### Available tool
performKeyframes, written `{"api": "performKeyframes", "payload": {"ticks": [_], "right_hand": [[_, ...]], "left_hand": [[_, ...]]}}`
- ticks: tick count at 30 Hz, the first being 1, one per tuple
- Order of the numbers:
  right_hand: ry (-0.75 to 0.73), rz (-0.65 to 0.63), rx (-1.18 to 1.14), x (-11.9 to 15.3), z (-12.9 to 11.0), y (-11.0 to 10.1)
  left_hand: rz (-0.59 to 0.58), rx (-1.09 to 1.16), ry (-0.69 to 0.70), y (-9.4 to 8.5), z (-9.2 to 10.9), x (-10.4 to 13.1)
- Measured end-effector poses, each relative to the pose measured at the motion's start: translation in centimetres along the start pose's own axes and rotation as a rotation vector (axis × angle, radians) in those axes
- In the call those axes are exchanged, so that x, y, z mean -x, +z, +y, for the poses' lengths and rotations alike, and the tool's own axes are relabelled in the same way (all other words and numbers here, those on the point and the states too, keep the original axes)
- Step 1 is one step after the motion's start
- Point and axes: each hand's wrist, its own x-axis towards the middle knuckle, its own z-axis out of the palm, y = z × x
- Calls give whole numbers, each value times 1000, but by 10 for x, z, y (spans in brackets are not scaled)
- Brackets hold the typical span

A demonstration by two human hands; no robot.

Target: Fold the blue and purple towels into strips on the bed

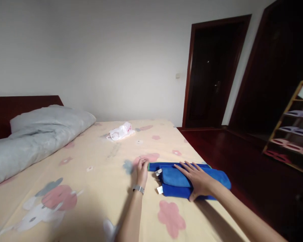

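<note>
A folded blue cloth [176, 190] lies near the bed's right edge, lighter blue on its top layer. White tags stick out at its left side. A darker strip [154, 166] with green edging reaches out from under the far side. My left hand [142, 168], with a metal band at the wrist, is closed at the left end of this strip, its fingertips pinched together on the edge. Spread flat across the top of the cloth is my right hand [197, 178], fingers apart, pressing on it.
The bed has a cream sheet [96, 198] with flower prints. A crumpled white plastic bag [122, 131] sits farther back, and a grey quilt [50, 122] lies at left. Beyond the right edge are a dark floor [207, 144], a door [214, 77] and a shoe rack [280, 121].
</note>
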Motion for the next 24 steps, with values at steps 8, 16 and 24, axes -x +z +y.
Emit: {"api": "performKeyframes", "payload": {"ticks": [8, 16, 24], "right_hand": [[-52, -92, 35, -33, 15, 8], [27, -64, -84, -32, 11, 1], [208, 155, -118, 2, 0, -24]], "left_hand": [[101, 83, -119, -34, -29, -24], [-91, 56, -107, -15, -33, -22], [-98, -32, -82, -22, -36, -27]]}}
